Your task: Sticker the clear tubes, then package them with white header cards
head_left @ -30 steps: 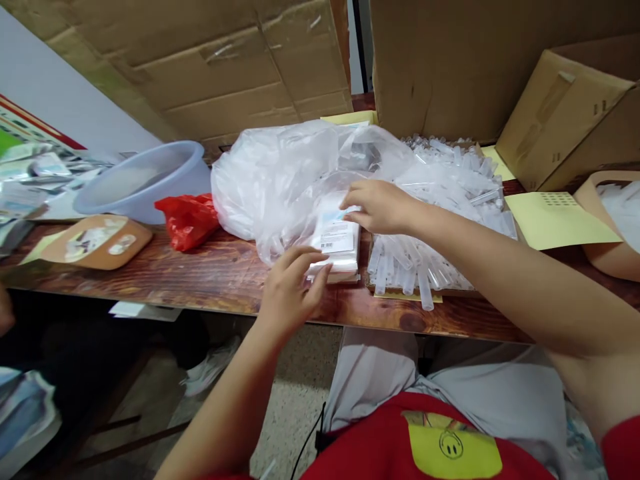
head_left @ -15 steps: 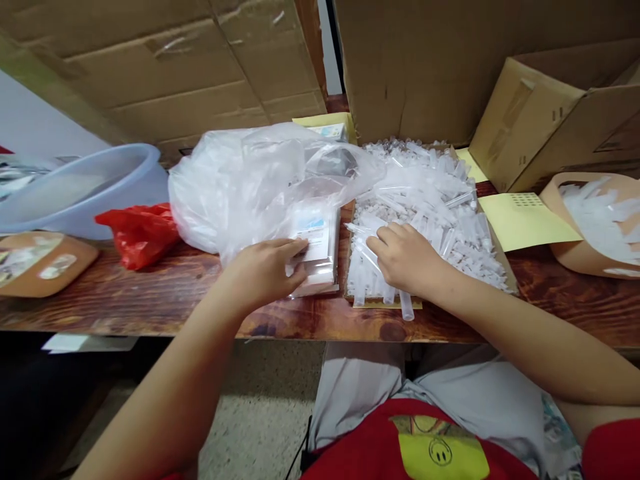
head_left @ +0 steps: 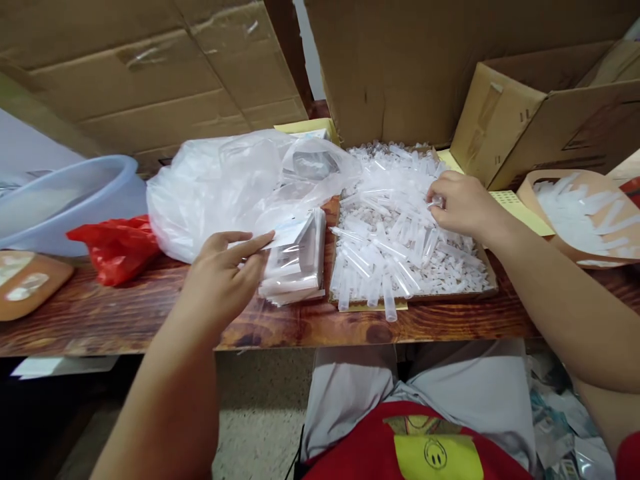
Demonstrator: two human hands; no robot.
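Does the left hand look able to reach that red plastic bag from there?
Probably yes: the red plastic bag lies to the left of the left hand, and the translucent bag sits mostly behind the path. The hand's fingers are at a white card, though, and may need to leave it.

Tube tray (head_left: 493, 284) sat on table (head_left: 145, 313), tubes (head_left: 370, 257) piled in it, a few poking past its front edge. Pkt. stack (head_left: 296, 273) lay just L of tray; lg. bag (head_left: 210, 193) farther L & back. Sm. bag (head_left: 117, 252), basin (head_left: 120, 208) & tub (head_left: 56, 270) were well L of tray. R of tray came paper sheet (head_left: 525, 212), then bin (head_left: 526, 190) w/ pcs. (head_left: 575, 220) in it. Carton (head_left: 503, 117) stood behind tray, R side.
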